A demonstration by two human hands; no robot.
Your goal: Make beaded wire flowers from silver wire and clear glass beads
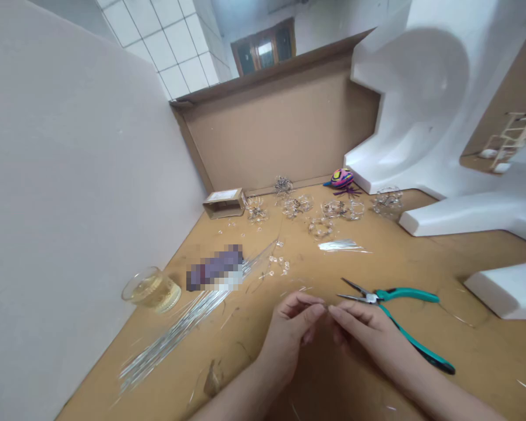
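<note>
My left hand [291,327] and my right hand [362,330] meet fingertip to fingertip low over the table. Thumb and forefinger are pinched together on each. Whatever sits between them is tiny and dark, perhaps a bit of wire, too small to make out. Just right of my right hand lie teal-handled long-nose pliers [370,297], their jaws apart. Several clear beads [278,263] are scattered beyond my left hand. A short bundle of silvery wires [339,245] rests farther back, and a long bundle of straight wires [179,327] stretches diagonally on the left.
Wire-and-bead pieces [296,204] stand along the back near a small cardboard box [225,204] and a colourful round object [342,178]. A glass of pale yellow liquid [153,290] is at left, by a blurred-out item [214,268]. White moulded foam [456,213] borders the right.
</note>
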